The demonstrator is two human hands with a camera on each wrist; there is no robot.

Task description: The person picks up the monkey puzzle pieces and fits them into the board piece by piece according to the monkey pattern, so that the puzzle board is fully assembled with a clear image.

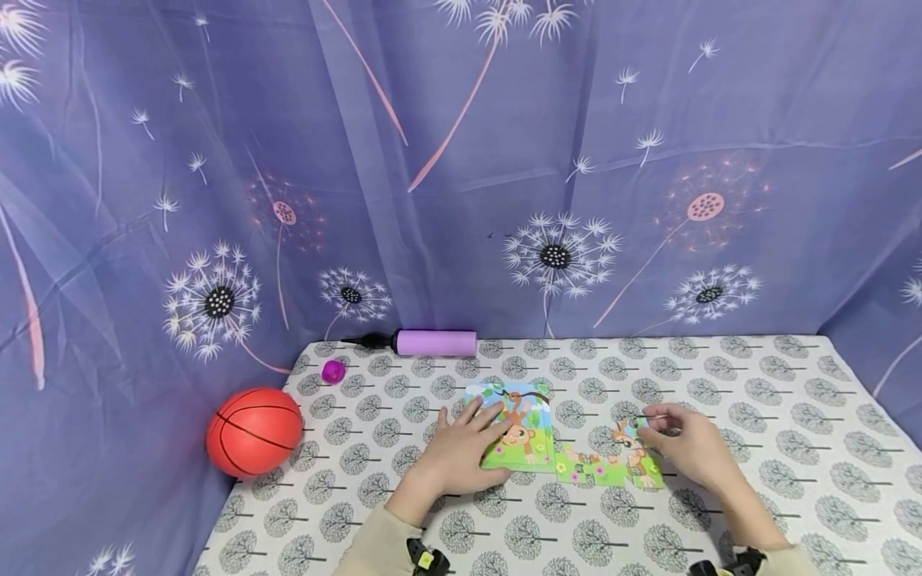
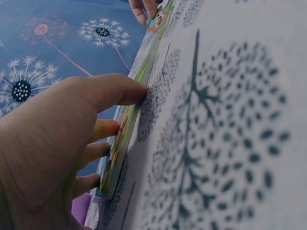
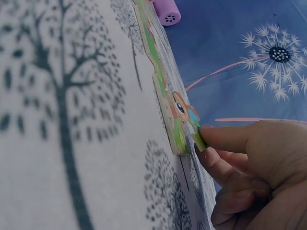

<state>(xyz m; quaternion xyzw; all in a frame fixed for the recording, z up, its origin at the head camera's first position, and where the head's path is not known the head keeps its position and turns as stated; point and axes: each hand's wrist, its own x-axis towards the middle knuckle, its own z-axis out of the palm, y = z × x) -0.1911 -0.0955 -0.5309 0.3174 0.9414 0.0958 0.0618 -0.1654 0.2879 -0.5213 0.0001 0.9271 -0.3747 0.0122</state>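
Note:
My left hand [image 1: 461, 452] lies with spread, straight fingers on a square puzzle board [image 1: 529, 468] that shows a monkey picture. In the left wrist view its fingertips rest on the board's face and the thumb reaches the near edge. To the right of the board, joined puzzle pieces [image 1: 592, 470] form a strip along the cloth. My right hand [image 1: 687, 444] pinches a puzzle piece [image 3: 198, 139] between thumb and index finger. That piece is tilted at the upper right end of the strip, by a piece with the monkey's eye [image 3: 179, 106].
An orange-red toy basketball [image 1: 254, 433] sits at the table's left edge. Near the back edge lie a purple hand pump [image 1: 436, 343] with a black nozzle and a small magenta object [image 1: 334, 372]. Dandelion-print curtains [image 1: 461, 176] stand behind the tree-print tablecloth [image 1: 346, 496].

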